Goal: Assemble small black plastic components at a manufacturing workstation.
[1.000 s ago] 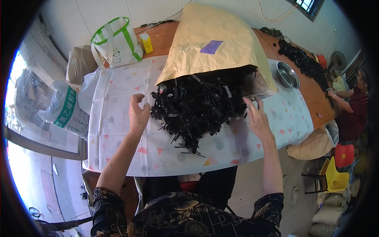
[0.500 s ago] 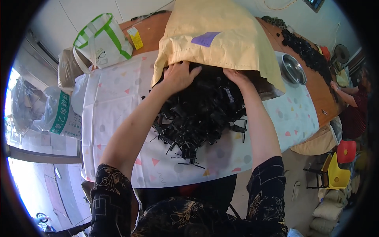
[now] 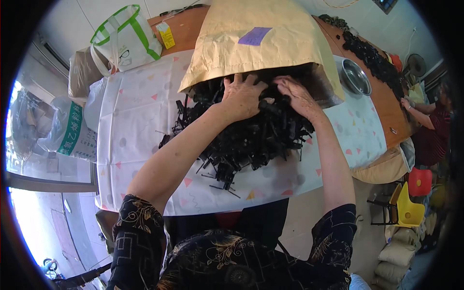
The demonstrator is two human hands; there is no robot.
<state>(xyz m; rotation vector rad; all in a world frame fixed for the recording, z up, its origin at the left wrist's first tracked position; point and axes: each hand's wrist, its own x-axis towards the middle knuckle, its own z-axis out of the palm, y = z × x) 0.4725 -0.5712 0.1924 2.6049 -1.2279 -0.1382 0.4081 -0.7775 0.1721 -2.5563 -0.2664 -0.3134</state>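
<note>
A large tan paper sack (image 3: 251,46) with a purple label lies on the table, its mouth toward me. A heap of black plastic parts (image 3: 251,140) with thin rods spills from it onto the tablecloth. My left hand (image 3: 243,98) rests on the heap just below the sack's upper edge, open with its fingers spread. Beside it, my right hand (image 3: 298,99) reaches into the right side of the mouth. Its fingers are partly bent over the black parts and hold none that I can see. The parts deeper inside the sack are hidden.
A patterned white cloth (image 3: 130,140) covers the table. A white-and-green tote bag (image 3: 126,41) and a yellow carton (image 3: 166,36) stand at the back left. A metal bowl (image 3: 356,77) sits right of the sack. At far right a person (image 3: 432,116) works by more black pieces (image 3: 365,53).
Both hands have left the sack's edge and moved onto the black parts. The sack's mouth is wider, and the heap has spread to the left and right.
</note>
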